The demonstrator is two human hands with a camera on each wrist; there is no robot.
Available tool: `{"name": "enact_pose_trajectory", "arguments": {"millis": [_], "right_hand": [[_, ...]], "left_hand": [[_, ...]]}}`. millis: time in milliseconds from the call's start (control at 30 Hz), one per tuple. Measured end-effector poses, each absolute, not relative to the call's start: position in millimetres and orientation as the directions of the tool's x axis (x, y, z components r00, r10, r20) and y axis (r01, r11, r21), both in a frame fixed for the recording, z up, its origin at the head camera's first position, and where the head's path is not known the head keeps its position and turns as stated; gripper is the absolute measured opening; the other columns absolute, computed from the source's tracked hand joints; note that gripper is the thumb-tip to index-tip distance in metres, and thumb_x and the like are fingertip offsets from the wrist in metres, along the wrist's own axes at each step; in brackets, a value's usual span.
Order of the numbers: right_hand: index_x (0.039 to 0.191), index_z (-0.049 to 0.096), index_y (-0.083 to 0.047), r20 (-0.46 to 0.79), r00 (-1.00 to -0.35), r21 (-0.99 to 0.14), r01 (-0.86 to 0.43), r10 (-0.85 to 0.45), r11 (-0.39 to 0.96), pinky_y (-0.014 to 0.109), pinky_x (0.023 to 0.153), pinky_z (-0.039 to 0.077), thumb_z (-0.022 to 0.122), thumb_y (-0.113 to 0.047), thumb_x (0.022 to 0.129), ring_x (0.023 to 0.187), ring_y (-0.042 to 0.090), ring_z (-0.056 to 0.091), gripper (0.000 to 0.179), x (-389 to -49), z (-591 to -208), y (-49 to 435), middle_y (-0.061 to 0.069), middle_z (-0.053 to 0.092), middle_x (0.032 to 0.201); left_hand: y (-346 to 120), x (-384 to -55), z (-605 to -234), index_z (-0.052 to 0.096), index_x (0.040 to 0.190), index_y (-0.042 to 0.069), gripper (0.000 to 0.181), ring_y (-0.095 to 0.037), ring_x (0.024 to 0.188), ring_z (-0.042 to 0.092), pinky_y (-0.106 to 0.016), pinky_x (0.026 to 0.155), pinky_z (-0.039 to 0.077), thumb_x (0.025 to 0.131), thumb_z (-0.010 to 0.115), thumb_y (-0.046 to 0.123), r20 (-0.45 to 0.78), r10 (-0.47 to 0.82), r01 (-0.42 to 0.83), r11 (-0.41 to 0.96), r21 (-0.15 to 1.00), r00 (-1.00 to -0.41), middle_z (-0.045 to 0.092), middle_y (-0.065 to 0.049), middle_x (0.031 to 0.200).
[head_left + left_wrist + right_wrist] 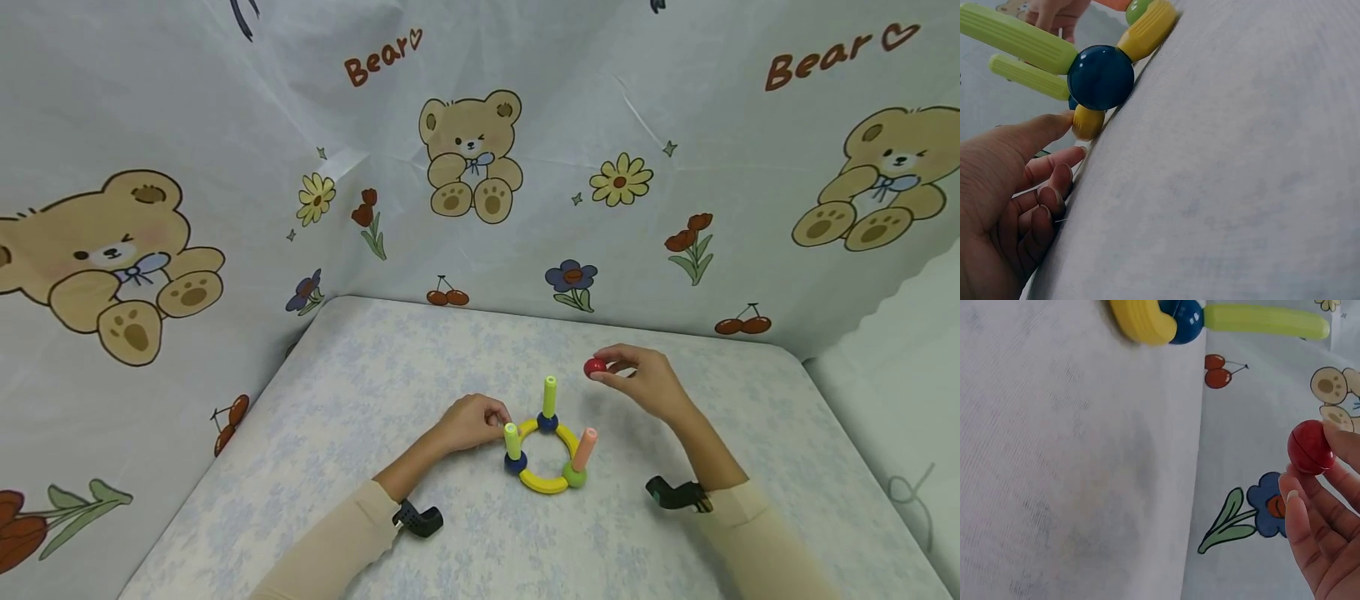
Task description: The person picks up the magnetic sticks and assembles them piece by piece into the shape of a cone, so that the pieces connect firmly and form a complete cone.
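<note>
A ring of yellow curved pieces (545, 483) lies on the table, joined by two dark blue balls (515, 463) and a green ball (574, 474). Two yellow-green rods (551, 397) stand up from the blue balls; an orange rod (585, 450) leans from the green one. At the ring's left side, my left hand (472, 422) pinches a yellow curved piece (1088, 123) between thumb and index finger. My right hand (648, 383) holds a red ball (1310, 447) by its fingertips, raised above the table behind and right of the ring. A seam line crosses the ball.
The table (360, 367) has a pale blue patterned cover. Behind it and on the left hangs a curtain (555, 100) printed with bears and flowers. Black wrist devices (677, 494) sit at both sleeves. A thin cord (911, 492) shows at the far right.
</note>
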State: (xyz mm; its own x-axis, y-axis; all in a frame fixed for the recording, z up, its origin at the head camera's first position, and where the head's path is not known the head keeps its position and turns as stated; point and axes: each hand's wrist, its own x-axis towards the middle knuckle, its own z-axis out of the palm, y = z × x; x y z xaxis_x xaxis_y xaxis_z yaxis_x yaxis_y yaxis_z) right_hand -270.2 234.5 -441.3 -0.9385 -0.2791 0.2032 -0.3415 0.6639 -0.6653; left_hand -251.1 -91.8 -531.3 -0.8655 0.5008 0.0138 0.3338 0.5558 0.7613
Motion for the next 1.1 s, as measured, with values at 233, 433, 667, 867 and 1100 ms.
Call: {"name": "enact_pose_trajectory", "arguments": {"millis": [233, 433, 667, 867, 1100], "right_hand": [[0.12, 0.073, -0.009, 0.222, -0.924, -0.726, -0.369, -0.31, 0.58, 0.027, 0.075, 0.057, 0.081, -0.027, 0.089, 0.1, 0.025, 0.067, 0.037, -258.9, -424.8, 214.5, 0.008, 0.072, 0.113], [0.12, 0.073, -0.01, 0.241, -0.907, -0.745, -0.402, -0.346, 0.533, 0.027, 0.074, 0.058, 0.081, -0.022, 0.09, 0.1, 0.024, 0.067, 0.033, -253.7, -417.4, 201.2, 0.007, 0.072, 0.115], [0.119, 0.075, -0.012, 0.271, -0.873, -0.747, -0.457, -0.406, 0.483, 0.029, 0.072, 0.058, 0.081, -0.021, 0.089, 0.097, 0.021, 0.067, 0.032, -252.5, -411.2, 187.7, 0.003, 0.073, 0.113], [0.12, 0.074, -0.012, 0.26, -0.859, -0.742, -0.47, -0.442, 0.478, 0.029, 0.072, 0.058, 0.08, -0.021, 0.091, 0.097, 0.02, 0.067, 0.031, -253.9, -414.6, 184.4, 0.003, 0.073, 0.113], [0.119, 0.075, -0.013, 0.239, -0.873, -0.759, -0.441, -0.425, 0.479, 0.03, 0.073, 0.059, 0.081, -0.019, 0.089, 0.098, 0.021, 0.068, 0.031, -251.3, -416.5, 184.2, 0.003, 0.073, 0.115]], "left_hand": [[-92.1, -250.9, -530.6, 0.076, 0.088, 0.023, 0.004, -0.008, 0.045, 0.047, -0.022, 0.045, 0.038, 0.091, 0.078, 0.024, 0.02, 0.498, 0.339, 0.56, 0.756, -0.867, 0.059, 0.008, 0.059], [-91.8, -249.9, -529.9, 0.076, 0.088, 0.023, 0.005, -0.007, 0.045, 0.047, -0.022, 0.046, 0.038, 0.092, 0.077, 0.024, 0.032, 0.503, 0.352, 0.558, 0.751, -0.864, 0.059, 0.008, 0.059], [-91.6, -247.5, -527.9, 0.076, 0.088, 0.02, 0.004, -0.006, 0.044, 0.047, -0.021, 0.045, 0.038, 0.092, 0.077, 0.022, 0.048, 0.501, 0.363, 0.554, 0.749, -0.864, 0.058, 0.009, 0.057], [-90.7, -246.2, -527.9, 0.076, 0.088, 0.018, 0.005, -0.006, 0.044, 0.046, -0.021, 0.045, 0.038, 0.091, 0.077, 0.022, 0.046, 0.497, 0.36, 0.558, 0.747, -0.866, 0.057, 0.009, 0.058], [-92.2, -248.5, -526.9, 0.077, 0.092, 0.018, 0.004, -0.006, 0.046, 0.047, -0.021, 0.046, 0.039, 0.092, 0.077, 0.022, 0.023, 0.511, 0.349, 0.553, 0.756, -0.859, 0.059, 0.008, 0.06]]}}
